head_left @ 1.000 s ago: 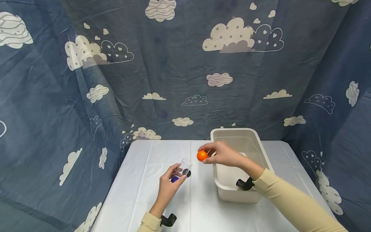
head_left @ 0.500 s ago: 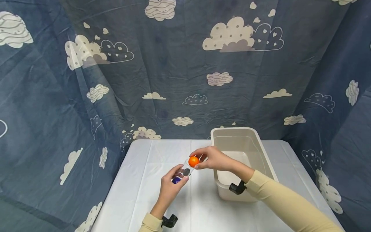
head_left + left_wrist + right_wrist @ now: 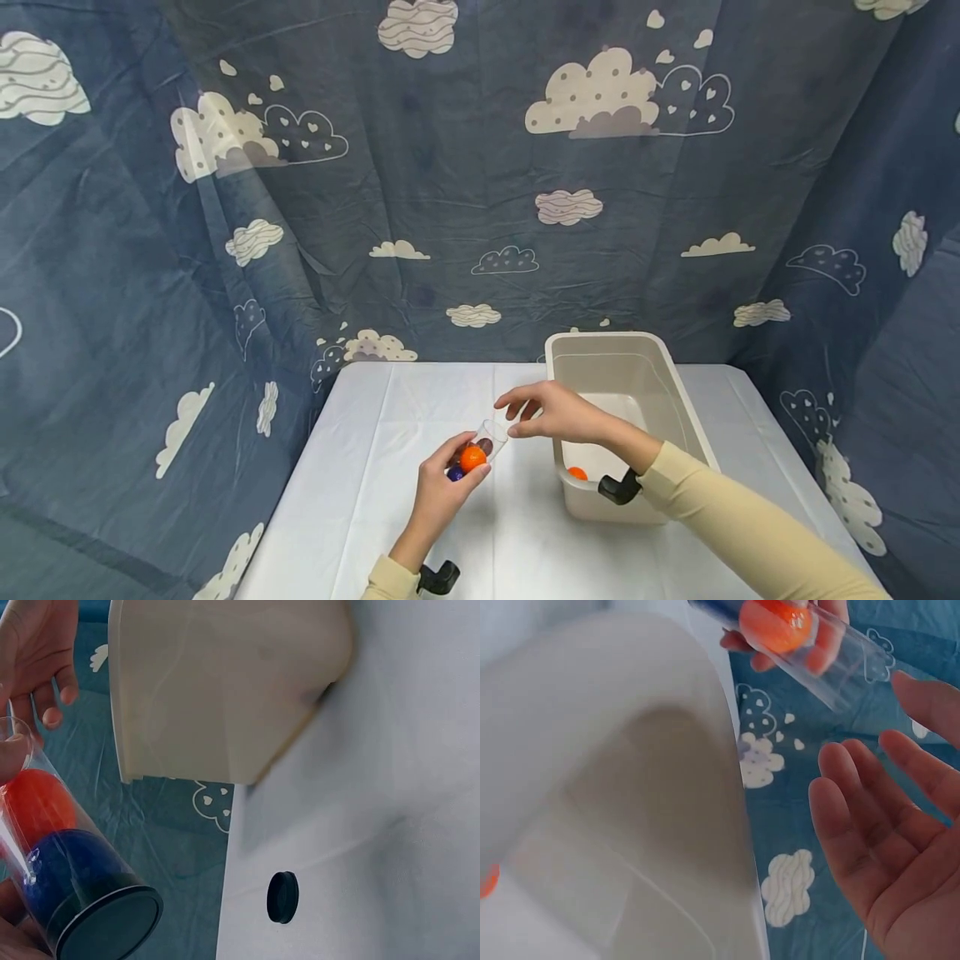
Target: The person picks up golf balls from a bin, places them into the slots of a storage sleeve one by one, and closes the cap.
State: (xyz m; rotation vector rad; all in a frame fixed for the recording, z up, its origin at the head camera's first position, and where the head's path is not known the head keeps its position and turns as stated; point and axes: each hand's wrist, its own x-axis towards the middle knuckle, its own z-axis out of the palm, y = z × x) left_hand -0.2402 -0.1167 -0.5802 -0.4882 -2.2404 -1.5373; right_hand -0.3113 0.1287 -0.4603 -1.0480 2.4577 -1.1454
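My left hand (image 3: 441,490) grips a clear plastic tube (image 3: 832,664), tilted with its mouth toward the right hand. Inside it a dark blue ball (image 3: 71,870) sits at the dark-capped bottom, and an orange ball (image 3: 472,458) lies above it. The tube's upper part holds nothing. My right hand (image 3: 558,412) is beside the tube's mouth, fingers parted and loosely bent, holding nothing. Another orange ball (image 3: 577,473) lies in the near left corner of the beige bin (image 3: 566,492), below the right forearm.
The bin stands on the right of the white-covered table (image 3: 375,500). A black round cap (image 3: 283,897) rests on the tabletop, seen in the left wrist view. Dark blue cloth (image 3: 465,167) with a cloud print hangs behind and at both sides.
My right hand brought the orange ball left to the tube's mouth and let it go; it dropped inside onto the blue ball. The left hand stayed nearly still.
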